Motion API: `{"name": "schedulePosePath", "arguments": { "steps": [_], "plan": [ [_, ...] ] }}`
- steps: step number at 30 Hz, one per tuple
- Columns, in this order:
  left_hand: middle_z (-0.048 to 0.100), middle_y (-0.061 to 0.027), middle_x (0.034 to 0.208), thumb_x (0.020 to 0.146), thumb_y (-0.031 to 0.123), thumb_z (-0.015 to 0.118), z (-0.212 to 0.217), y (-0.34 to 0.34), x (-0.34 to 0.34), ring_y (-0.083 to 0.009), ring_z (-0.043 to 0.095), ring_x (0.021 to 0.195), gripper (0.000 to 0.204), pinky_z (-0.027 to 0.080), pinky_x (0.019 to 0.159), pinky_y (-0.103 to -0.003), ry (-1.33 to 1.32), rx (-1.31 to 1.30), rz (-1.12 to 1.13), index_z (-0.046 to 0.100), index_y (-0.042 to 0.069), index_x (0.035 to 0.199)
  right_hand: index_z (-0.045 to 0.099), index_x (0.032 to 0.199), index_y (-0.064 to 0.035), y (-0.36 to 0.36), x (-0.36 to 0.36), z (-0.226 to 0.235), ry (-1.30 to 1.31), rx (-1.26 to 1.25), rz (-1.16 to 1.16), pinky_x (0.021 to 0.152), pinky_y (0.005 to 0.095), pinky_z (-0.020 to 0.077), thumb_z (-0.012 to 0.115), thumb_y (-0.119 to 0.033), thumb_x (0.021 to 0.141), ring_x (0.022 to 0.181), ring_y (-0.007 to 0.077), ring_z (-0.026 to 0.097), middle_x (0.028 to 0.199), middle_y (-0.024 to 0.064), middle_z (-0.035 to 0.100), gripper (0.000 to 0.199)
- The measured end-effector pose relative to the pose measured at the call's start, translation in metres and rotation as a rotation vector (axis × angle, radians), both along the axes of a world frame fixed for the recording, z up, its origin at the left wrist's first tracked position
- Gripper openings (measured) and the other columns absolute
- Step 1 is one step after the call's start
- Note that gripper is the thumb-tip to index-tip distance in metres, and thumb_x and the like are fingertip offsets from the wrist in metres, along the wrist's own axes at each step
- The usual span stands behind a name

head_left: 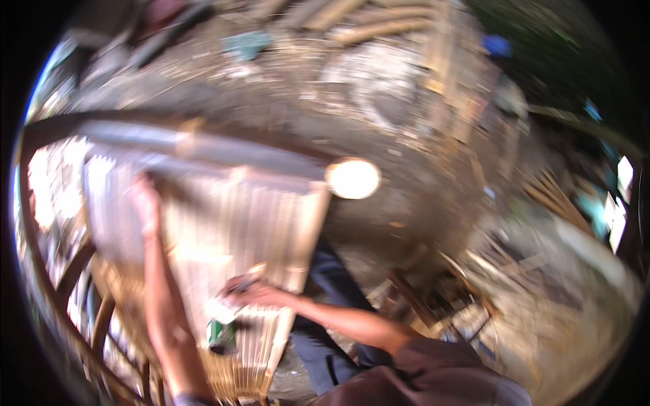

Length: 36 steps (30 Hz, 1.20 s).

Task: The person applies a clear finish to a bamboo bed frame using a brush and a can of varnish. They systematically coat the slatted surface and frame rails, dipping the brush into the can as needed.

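My left hand reaches far out over a slatted bamboo panel, near the thick bamboo pole along its far edge. Motion smears its fingers, so I cannot tell whether they are apart or closed. Above the near part of the panel, my right hand is closed around something dark that blur hides. Just below that hand is a small green can with a bright, pale patch at its top. I cannot tell whether the hand touches the can.
A curved wooden railing runs along the left. Beyond the panel lie dirt ground, bamboo poles, a pale heap and a teal scrap. A dark wooden frame stands to the right of my legs.
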<state>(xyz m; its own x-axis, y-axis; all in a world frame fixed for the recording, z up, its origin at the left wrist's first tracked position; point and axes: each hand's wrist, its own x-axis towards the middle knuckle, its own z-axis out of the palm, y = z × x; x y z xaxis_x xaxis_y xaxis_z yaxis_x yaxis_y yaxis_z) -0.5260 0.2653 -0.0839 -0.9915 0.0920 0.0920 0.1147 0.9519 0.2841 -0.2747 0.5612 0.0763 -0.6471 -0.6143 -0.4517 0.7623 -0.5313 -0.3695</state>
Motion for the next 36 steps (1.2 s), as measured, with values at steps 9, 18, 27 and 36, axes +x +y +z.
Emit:
{"name": "schedulePosePath", "arguments": {
  "steps": [9, 18, 27, 36],
  "plan": [
    [0.018, -0.0218, 0.158, 0.087, 0.033, 0.067, 0.289, 0.268, 0.032, -0.0361, 0.018, 0.147, 0.087, 0.017, 0.119, -0.046, -0.039, 0.697, -0.258, 0.019, 0.002, 0.153, 0.063, 0.114, -0.0046, 0.018, -0.021, 0.01, 0.164, 0.371, 0.093, 0.08, 0.0226, 0.0513, 0.063, -0.018, 0.094, 0.098, 0.0105, 0.06, 0.11, 0.002, 0.064, 0.023],
    [0.051, -0.0203, 0.119, 0.087, 0.004, 0.058, 0.266, 0.226, 0.244, -0.0341, 0.049, 0.114, 0.025, 0.038, 0.099, -0.044, 0.084, 0.712, 0.629, 0.052, 0.001, 0.111, 0.071, 0.103, -0.0082, -0.111, -0.16, -0.02, 0.642, 0.606, 0.517, 0.075, 0.0259, 0.0505, 0.063, -0.02, 0.093, 0.083, 0.0111, 0.062, 0.091, 0.0041, 0.07, 0.018],
    [0.053, -0.0197, 0.108, 0.088, 0.018, 0.064, 0.085, 0.115, 0.305, -0.0381, 0.05, 0.099, 0.035, 0.041, 0.088, -0.048, -0.204, 0.358, 0.717, 0.05, 0.003, 0.116, 0.066, 0.11, -0.0135, -0.052, -0.299, -0.054, 1.688, 0.985, 0.674, 0.084, 0.0434, 0.0531, 0.051, 0.004, 0.082, 0.103, 0.0385, 0.063, 0.118, 0.0177, 0.065, 0.036],
    [0.053, -0.0119, 0.112, 0.084, 0.035, 0.071, 0.055, 0.126, 0.313, -0.0312, 0.052, 0.096, 0.047, 0.042, 0.081, -0.046, -0.072, 0.147, 0.724, 0.048, 0.011, 0.118, 0.069, 0.093, -0.0065, -0.147, -0.437, -0.008, 1.789, 0.559, 1.178, 0.079, 0.0311, 0.0526, 0.059, -0.018, 0.087, 0.088, 0.0184, 0.065, 0.095, 0.0081, 0.07, 0.016]
  ]
}}
